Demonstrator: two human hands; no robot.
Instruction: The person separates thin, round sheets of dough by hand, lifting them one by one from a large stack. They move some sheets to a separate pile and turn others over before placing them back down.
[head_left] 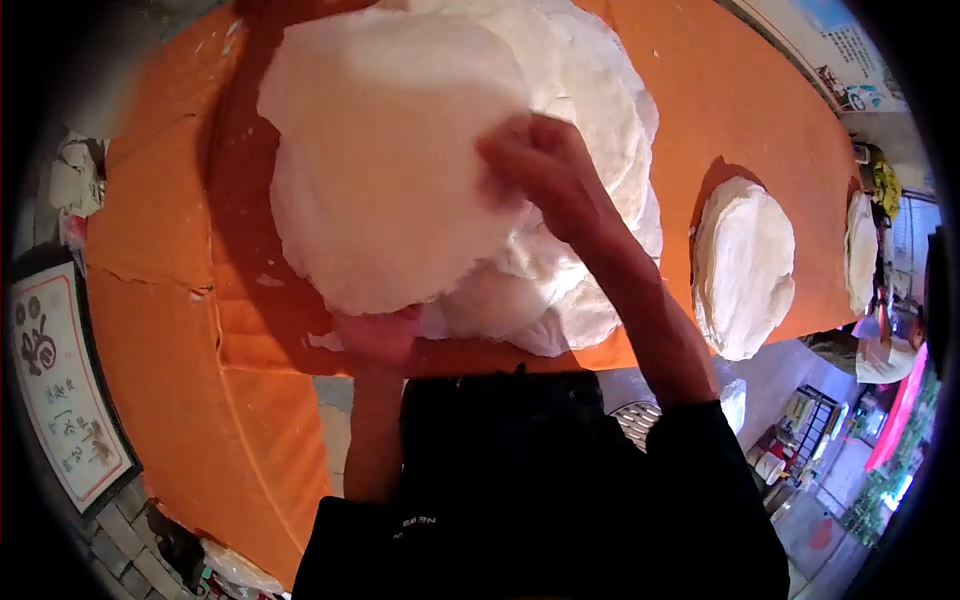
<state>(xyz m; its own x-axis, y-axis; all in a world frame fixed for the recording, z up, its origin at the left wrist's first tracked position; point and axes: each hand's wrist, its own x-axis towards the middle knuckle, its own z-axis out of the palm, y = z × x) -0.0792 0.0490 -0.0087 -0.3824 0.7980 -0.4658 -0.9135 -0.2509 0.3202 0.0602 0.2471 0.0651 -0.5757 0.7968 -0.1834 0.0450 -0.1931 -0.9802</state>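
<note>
A large, thin round flatbread (pixel 390 160) spreads over a pile of similar flatbreads (pixel 590 80) on an orange-covered table. Its upper edge is slightly smeared by motion. My right hand (pixel 540 170) is at its right edge, with fingers curled in and blurred against the sheet. At its lower edge, my left hand (pixel 375 335) is smeared and partly covered by the flatbread, so its fingers do not show. Several more overlapping flatbreads lie below and to the right, between my two hands.
The orange cloth (pixel 670 60) covers the table. A smaller stack of flatbreads (pixel 745 270) sits to the right, with another stack (pixel 860 252) farther off. A framed sign with writing (pixel 70 390) stands at the left. A metal rack (pixel 805 420) is at the lower right.
</note>
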